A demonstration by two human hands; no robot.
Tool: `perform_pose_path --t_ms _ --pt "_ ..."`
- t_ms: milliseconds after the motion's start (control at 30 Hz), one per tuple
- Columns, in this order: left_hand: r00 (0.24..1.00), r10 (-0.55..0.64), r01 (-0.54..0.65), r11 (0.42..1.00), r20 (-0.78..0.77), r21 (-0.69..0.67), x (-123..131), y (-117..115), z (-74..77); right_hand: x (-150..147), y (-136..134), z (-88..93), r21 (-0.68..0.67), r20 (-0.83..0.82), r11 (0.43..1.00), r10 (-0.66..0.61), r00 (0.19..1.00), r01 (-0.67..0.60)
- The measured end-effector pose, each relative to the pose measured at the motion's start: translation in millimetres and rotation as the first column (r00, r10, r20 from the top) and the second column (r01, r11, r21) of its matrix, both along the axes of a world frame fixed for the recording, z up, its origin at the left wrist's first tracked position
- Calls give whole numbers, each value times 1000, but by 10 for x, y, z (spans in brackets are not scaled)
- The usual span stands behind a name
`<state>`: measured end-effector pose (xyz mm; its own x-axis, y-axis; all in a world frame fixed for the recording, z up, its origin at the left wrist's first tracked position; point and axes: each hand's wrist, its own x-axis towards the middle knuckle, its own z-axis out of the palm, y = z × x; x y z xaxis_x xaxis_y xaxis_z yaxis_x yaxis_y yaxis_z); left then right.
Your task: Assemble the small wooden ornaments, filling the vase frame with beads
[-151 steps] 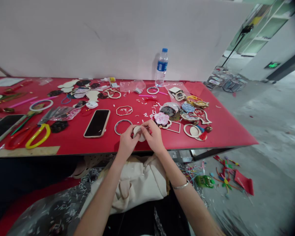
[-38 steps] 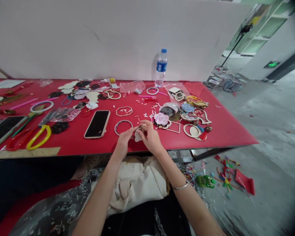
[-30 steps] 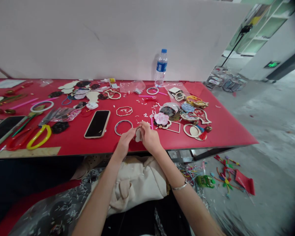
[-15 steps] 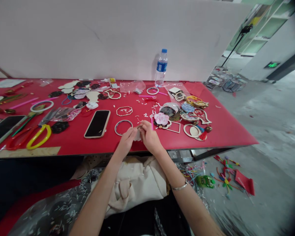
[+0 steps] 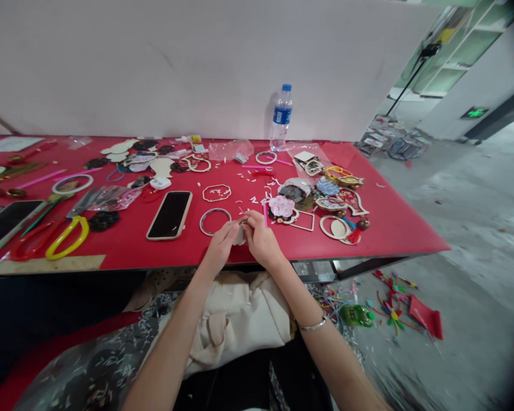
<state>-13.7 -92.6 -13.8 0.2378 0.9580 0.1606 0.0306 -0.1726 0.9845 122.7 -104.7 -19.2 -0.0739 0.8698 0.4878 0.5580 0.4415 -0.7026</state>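
Observation:
Near the front edge of the red table, my left hand (image 5: 221, 245) and my right hand (image 5: 260, 238) meet, both closed on one small pale flat piece (image 5: 239, 235). Fingers cover most of it, so its exact kind is unclear. Just behind my left hand lies a round ring-shaped frame (image 5: 215, 222). Further back sits a wavy-edged thin frame (image 5: 216, 193) with white scraps inside it. A pink stick (image 5: 264, 214) lies close behind my right hand, beside a pink flower-shaped piece (image 5: 281, 206).
A phone (image 5: 170, 215) lies left of my hands, with yellow-handled scissors (image 5: 71, 234) further left. A water bottle (image 5: 281, 117) stands at the back by the white panel. Wooden frames and tassels (image 5: 356, 236) crowd the right side. A cream bag (image 5: 244, 319) rests on my lap.
Both hands stay in nearly the same place with the pale piece between them; only a very slight shift of the fingers shows. The things on the table have not moved.

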Motion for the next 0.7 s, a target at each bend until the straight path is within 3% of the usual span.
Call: perform_pose_path --t_ms 400,533,700 --pt "997 19 -12 996 -72 87 13 -19 65 2 -8 -24 46 -53 999 3 999 -1" --pt "999 1 4 996 -54 93 31 -8 31 11 -6 -26 51 -78 998 45 996 -41" --pt "999 -23 27 994 -45 106 40 -1 -15 3 7 -47 65 -88 998 -10 996 16"
